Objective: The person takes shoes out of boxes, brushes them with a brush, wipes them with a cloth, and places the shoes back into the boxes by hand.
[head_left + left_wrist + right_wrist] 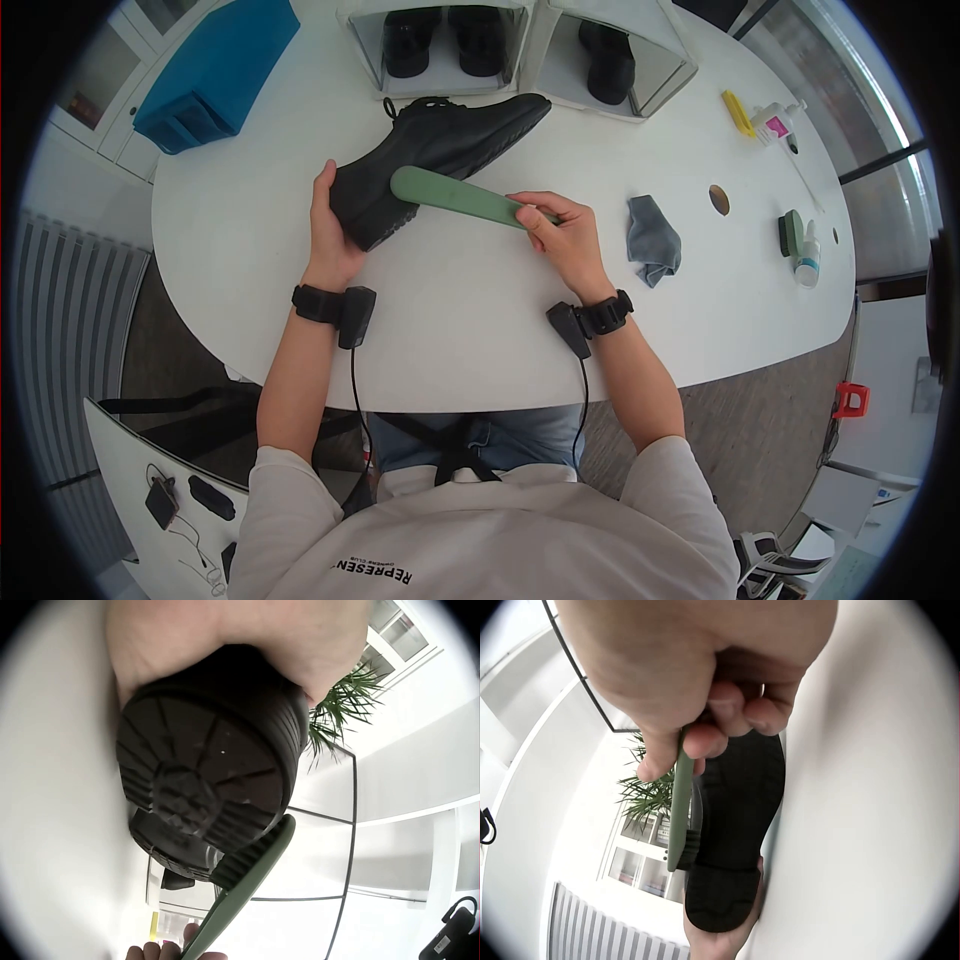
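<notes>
A black lace-up shoe [440, 140] lies tipped on its side, toe pointing to the far right. My left hand [330, 235] grips it round the heel, and the left wrist view shows the ridged heel sole [202, 765] below that palm. In my right hand [568, 240] is a long green brush [460, 200], its handle pinched between thumb and fingers. The brush head overlaps the shoe's side near the heel in the head view. Dark bristles [690, 849] face the shoe in the right wrist view.
A grey cloth [653, 240] lies right of my right hand. Two white boxes [650, 75] with black shoes stand at the back. A blue bag [225, 70] is far left. Bottles, a yellow object [738, 114] and another green brush [793, 233] are at the right.
</notes>
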`<state>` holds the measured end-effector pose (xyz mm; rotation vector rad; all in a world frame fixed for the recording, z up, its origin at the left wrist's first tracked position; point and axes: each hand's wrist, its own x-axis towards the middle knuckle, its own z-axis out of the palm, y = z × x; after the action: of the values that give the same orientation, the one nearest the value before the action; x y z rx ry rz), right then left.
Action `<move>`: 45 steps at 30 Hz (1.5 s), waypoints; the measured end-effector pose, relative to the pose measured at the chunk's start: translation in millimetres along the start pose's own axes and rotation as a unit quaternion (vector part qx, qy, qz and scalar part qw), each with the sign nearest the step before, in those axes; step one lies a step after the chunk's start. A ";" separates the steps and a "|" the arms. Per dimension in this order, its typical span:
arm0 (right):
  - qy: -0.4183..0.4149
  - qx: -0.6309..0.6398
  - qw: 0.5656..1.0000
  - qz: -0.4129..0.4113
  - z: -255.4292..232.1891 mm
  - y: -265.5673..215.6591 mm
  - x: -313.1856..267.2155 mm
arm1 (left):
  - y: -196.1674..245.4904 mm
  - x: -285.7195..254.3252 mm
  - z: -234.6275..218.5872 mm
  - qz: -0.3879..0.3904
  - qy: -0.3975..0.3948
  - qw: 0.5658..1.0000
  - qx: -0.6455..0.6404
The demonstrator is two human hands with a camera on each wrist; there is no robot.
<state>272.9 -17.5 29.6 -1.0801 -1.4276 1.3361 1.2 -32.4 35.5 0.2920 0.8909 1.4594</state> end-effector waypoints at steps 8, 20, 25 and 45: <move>0.159 -0.021 0.986 -0.035 -33.8 -0.4 13.4 | -2.5 -4.1 -1.7 0.002 -0.011 1.000 0.022; 0.119 0.016 0.993 -0.005 -27.1 13.6 10.6 | -0.4 -3.4 -2.7 -0.008 -0.030 0.999 -0.007; 0.028 -0.027 0.999 0.012 -15.9 -0.4 5.4 | -0.4 1.3 -9.9 -0.036 -0.104 0.994 -0.024; 0.153 0.153 0.976 0.025 -40.4 14.8 19.0 | -4.9 -6.7 -2.3 0.046 -0.223 0.966 0.123</move>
<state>308.1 11.2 17.0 -1.0652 -0.9410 1.3081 4.0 -40.1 33.0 0.8223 0.6935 1.2933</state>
